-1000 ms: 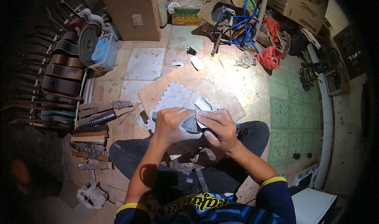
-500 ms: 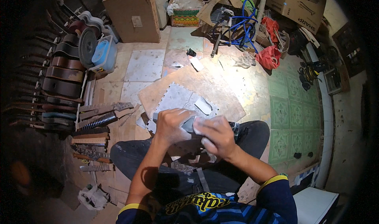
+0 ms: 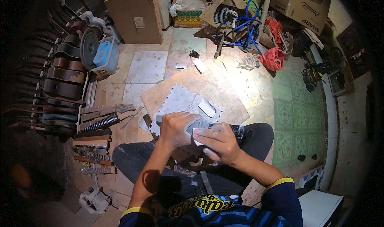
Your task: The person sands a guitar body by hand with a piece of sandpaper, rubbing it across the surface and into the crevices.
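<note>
My left hand [image 3: 176, 129] is closed round a dark grey, flat-faced piece [image 3: 197, 123] that lies crosswise above my lap; its ends are partly covered or in shadow. My right hand [image 3: 218, 141] presses a small white piece, apparently folded sandpaper [image 3: 197, 139], against it with closed fingers, below my left fingertips. Both hands are dusted white. Just beyond them, a loose white piece [image 3: 207, 108] lies on a grey foam mat [image 3: 176, 99], which rests on a tan board [image 3: 212, 84]. My crossed legs in dark trousers [image 3: 258, 143] are either side.
Guitars [image 3: 64, 85] stand racked at left, with several necks [image 3: 92, 145] on the floor. A tub with blue lid [image 3: 105, 56], a leaning board [image 3: 138, 17], a blue hose [image 3: 248, 25], red bags [image 3: 272, 59], cardboard boxes [image 3: 300, 5] and a white box [image 3: 316, 207] surround me.
My right fingers and the white piece have moved down and left along the grey piece, uncovering the loose white piece on the mat. My left hand has shifted only slightly.
</note>
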Demonstrator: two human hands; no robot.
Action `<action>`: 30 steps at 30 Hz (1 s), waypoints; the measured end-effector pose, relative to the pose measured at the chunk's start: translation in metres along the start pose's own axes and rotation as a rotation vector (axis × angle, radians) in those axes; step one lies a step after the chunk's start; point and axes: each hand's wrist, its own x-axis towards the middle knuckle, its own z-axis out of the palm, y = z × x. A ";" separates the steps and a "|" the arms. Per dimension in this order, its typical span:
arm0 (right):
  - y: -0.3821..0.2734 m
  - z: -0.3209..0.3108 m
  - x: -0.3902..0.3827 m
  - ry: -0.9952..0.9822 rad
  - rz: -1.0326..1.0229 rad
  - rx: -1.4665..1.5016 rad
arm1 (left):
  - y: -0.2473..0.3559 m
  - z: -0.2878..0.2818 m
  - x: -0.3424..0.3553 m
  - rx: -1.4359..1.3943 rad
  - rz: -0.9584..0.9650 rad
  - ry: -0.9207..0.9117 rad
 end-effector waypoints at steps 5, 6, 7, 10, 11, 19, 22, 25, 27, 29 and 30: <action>0.009 -0.003 0.010 0.053 0.068 -0.089 | 0.003 -0.002 0.005 -0.012 -0.012 -0.014; 0.004 -0.004 0.008 -0.001 0.036 -0.069 | 0.000 0.001 0.001 -0.003 -0.013 -0.005; 0.002 -0.006 0.006 -0.055 0.008 -0.048 | 0.000 0.002 0.001 0.003 -0.015 0.001; 0.016 -0.006 0.012 0.007 0.028 -0.061 | 0.006 -0.005 0.005 0.009 -0.012 -0.023; 0.014 -0.006 0.015 0.041 0.059 -0.079 | 0.005 -0.004 0.003 0.010 -0.012 -0.021; 0.011 -0.001 0.003 -0.011 0.034 -0.063 | -0.003 0.005 -0.001 0.017 0.004 0.029; 0.016 -0.005 0.008 0.008 0.047 -0.055 | 0.004 0.001 -0.003 0.015 -0.027 -0.002; 0.021 -0.004 0.006 0.050 0.125 -0.055 | 0.005 -0.004 0.002 0.008 -0.002 -0.023; 0.007 -0.004 -0.003 0.037 0.112 -0.047 | 0.003 -0.001 -0.005 0.001 0.006 -0.006; 0.006 -0.004 -0.008 0.003 0.067 -0.041 | 0.003 0.000 -0.004 -0.005 0.008 0.006; 0.009 -0.003 -0.008 0.036 0.096 -0.052 | 0.002 -0.001 0.001 0.000 0.015 0.007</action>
